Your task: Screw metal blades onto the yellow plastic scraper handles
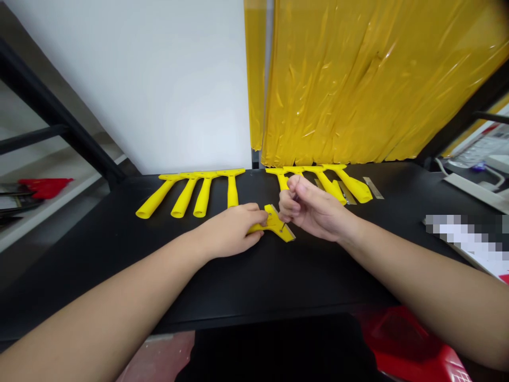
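My left hand (233, 231) is closed around the handle of a yellow scraper (273, 222), which lies head to the right above the black tabletop. A thin metal blade edge shows along its head. Closed fingers of my right hand (314, 207) pinch a thin hex key (283, 226), whose tip meets a screw on the scraper head. Several more yellow scrapers (186, 197) stand in a row to the left, heads toward the back. Another group of yellow scrapers (353, 183) lies behind my right hand, partly hidden by it. Flat metal blades (373, 188) rest beside that group.
A white panel (159, 79) and yellow plastic sheeting (358, 79) rise along the back of the black table (254, 286). Black frame bars (67, 122) slant at the sides. A red plastic item (405, 339) sits below the front edge. At right lies a partly blurred flat item (469, 244).
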The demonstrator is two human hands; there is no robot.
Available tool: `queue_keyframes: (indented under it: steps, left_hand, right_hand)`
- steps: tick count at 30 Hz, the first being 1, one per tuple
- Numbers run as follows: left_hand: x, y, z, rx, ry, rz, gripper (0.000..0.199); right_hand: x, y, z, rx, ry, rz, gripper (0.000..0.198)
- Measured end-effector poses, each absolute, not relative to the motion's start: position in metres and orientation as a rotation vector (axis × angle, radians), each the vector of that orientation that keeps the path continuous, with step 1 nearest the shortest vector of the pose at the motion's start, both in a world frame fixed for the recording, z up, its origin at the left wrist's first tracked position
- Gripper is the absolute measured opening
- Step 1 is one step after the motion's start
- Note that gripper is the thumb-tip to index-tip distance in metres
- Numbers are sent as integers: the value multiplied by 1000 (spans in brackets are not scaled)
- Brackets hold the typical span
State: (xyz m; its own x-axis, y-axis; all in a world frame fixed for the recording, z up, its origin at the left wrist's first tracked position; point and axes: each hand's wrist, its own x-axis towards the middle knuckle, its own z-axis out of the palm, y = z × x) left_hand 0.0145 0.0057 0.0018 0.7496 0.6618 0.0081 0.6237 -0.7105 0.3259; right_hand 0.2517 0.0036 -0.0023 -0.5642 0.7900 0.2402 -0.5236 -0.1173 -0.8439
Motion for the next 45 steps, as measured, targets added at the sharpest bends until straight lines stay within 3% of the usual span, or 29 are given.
queue_keyframes:
  steps: [4,10,17,23,30,37,45]
  left_hand:
    - [14,5,2,2644,1007,193,14]
    - [14,4,3,2642,1021,194,14]
    - [13,5,0,2666,1000,224,14]
    - [14,5,1,2675,998,226,13]
    - [13,6,0,2690,1006,230,10]
    - [13,5,1,2699,1002,204,13]
    - [13,5,4,2755,1075,262,11]
  right_hand:
    - [253,10,-3,-419,-1247,1711,31]
    - [256,11,-4,-411,-1264,1864,35]
    - [252,4,-1,-375,-1240,1794,27]
    - [254,9,-4,-351,-1288,1860,40]
    - [255,6,-4,-346,-1271,1804,29]
    - [254,12,-3,-410,-1263,1853,46]
    - [263,10,13,-366,-1080,1759,49]
